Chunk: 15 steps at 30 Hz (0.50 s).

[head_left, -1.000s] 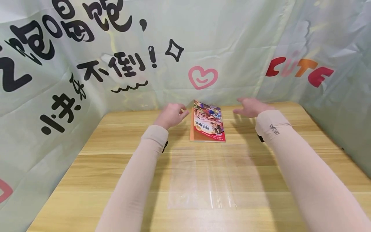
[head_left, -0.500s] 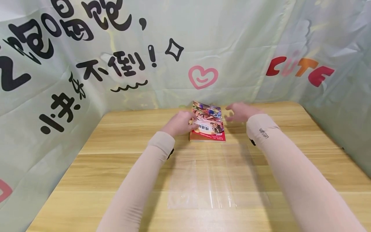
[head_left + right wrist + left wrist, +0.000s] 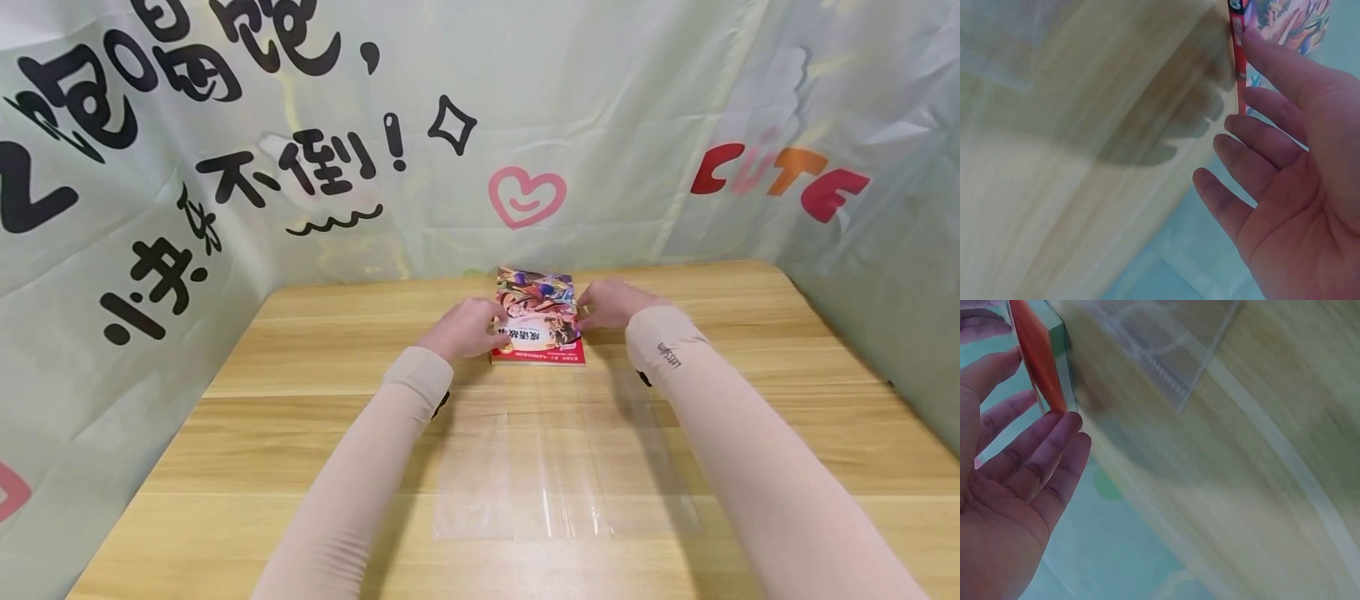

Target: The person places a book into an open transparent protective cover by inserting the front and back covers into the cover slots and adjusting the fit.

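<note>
A small paperback book (image 3: pixel 536 312) with a colourful illustrated cover and a red band lies at the back middle of the wooden table. My left hand (image 3: pixel 467 327) is at its left edge, thumb over the cover. In the left wrist view, that hand's loosely bent fingers (image 3: pixel 1063 434) reach the book's edge, where the orange inside of the slightly raised cover (image 3: pixel 1044 356) shows. On the right, my right hand (image 3: pixel 617 303) comes up against the red spine (image 3: pixel 1239 62), its thumb at the cover and its other fingers (image 3: pixel 1241 156) spread and relaxed.
A clear plastic sleeve (image 3: pixel 555 467) lies flat on the table (image 3: pixel 300 450) between my forearms, in front of the book. A pale printed cloth (image 3: pixel 600 108) stands as a backdrop behind the table and along both sides.
Both hands have moved inward to the book from either side, and now meet its left and right edges. The cover's raised far-left corner sits lower.
</note>
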Tool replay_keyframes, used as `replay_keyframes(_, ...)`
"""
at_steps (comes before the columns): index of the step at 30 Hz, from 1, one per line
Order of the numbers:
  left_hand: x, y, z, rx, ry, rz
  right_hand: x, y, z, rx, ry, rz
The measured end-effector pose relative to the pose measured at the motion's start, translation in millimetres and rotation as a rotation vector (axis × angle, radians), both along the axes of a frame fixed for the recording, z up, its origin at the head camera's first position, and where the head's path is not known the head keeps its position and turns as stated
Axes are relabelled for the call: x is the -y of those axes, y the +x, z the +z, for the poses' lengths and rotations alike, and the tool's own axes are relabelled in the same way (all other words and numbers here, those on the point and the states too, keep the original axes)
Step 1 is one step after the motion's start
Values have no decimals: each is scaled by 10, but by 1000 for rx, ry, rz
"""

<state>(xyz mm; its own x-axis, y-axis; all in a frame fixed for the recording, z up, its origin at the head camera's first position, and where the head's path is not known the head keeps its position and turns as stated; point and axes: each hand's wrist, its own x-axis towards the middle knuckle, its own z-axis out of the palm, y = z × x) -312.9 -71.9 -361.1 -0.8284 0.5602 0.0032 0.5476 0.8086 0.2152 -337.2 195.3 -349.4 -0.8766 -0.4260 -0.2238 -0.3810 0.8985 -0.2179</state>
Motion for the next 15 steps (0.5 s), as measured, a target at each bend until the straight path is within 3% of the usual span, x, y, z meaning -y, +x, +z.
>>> replay_keyframes(6,5,-7,-40,24,-22,-2,94,54,22,25,12,-68)
replay_keyframes(15,11,-14,-63,56,-49,-10,232,80,30,9,33,-45)
